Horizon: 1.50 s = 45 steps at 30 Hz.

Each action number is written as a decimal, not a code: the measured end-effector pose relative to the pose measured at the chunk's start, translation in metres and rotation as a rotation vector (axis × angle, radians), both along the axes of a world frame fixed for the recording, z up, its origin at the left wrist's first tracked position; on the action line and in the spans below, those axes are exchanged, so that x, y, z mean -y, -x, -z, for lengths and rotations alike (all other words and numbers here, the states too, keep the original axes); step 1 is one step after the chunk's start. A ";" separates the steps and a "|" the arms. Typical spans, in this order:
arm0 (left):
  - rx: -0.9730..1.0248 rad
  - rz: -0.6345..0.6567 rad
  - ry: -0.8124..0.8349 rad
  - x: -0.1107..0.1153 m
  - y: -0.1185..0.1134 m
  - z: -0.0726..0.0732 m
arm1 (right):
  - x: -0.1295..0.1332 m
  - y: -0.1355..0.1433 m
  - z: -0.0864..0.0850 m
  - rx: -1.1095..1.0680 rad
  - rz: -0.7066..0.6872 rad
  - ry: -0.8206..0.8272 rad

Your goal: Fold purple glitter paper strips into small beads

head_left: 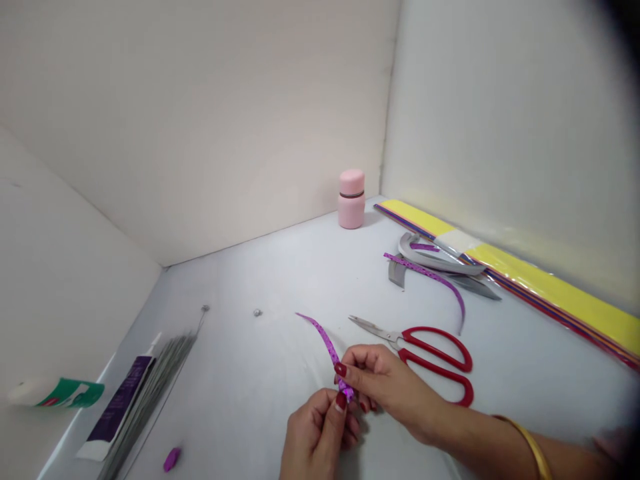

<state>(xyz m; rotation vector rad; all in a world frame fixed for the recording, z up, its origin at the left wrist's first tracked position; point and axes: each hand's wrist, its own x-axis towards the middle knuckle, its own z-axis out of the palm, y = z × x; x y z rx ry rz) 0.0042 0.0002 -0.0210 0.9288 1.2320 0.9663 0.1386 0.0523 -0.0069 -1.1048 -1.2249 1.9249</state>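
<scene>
While holding a shiny purple strip (325,340) over the near part of the white table (225,373), pinch it with both hands. Have the left hand (320,427) squeezed on its crumpled low end. Have the right hand (385,380) closed on it just above, close to the left. Can see its thin tail bending up and off to the left. Just past the right hand, see scissors (395,336) with red handles, partly hidden by it, points to the left. Farther back, find a second purple strip (434,274) curving over some grey strips (450,268). Behind those, by the right wall (500,120), see a long yellow pack (530,277) in clear wrap. Near the far corner, spot a small pink jar (351,212) standing up. Off to the left, find a tiny silver bead (257,312) and, closer in, a small purple lump (171,459). At the far left, see thin grey wires (155,377) beside a dark purple and white packet (120,407), then a green and white bottle (75,393), blurry at one end.
</scene>
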 end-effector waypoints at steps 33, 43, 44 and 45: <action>-0.067 -0.182 0.066 -0.001 0.002 -0.008 | -0.001 -0.001 0.000 0.023 0.122 -0.172; -0.111 -0.108 -0.077 0.002 0.004 -0.005 | -0.001 -0.002 0.000 0.022 0.159 -0.184; -0.078 -0.110 -0.066 0.002 0.004 -0.005 | -0.001 -0.002 0.000 0.008 0.150 -0.182; -0.037 -0.120 -0.049 0.001 0.004 -0.004 | -0.001 -0.002 0.001 -0.007 0.140 -0.183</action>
